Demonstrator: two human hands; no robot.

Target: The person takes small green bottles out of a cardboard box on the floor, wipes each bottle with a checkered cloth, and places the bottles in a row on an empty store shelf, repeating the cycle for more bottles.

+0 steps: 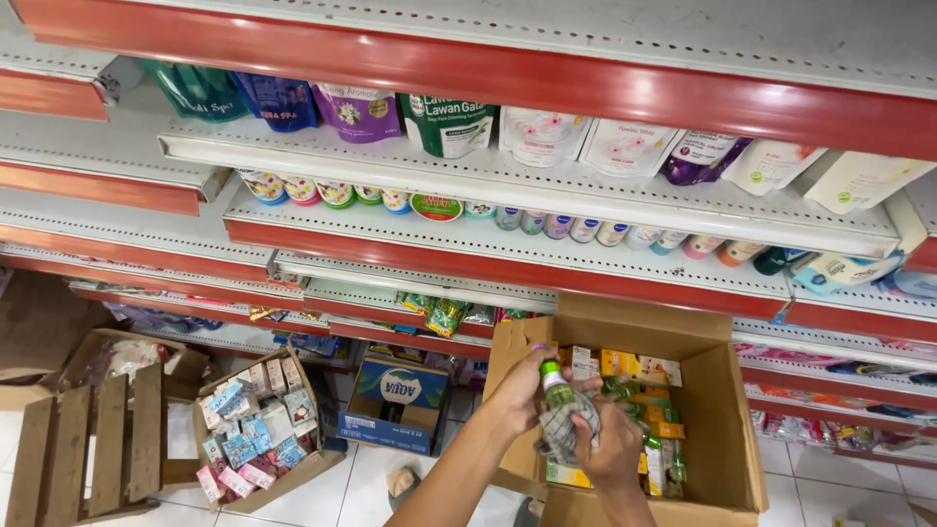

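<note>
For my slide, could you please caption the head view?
Left hand holds small green bottle; right hand wipes it with cloth.

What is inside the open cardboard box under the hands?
The cardboard box holds small green bottles and yellow-orange cartons. The left hand, gripping a green bottle, and the right hand with a cloth cover the rest.

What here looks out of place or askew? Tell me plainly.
Nothing looks spilled or damaged. The oddities: a small item lies loose on the floor tiles, and the small packets in the open floor box sit jumbled at angles. The left hand holds a green bottle.
</note>
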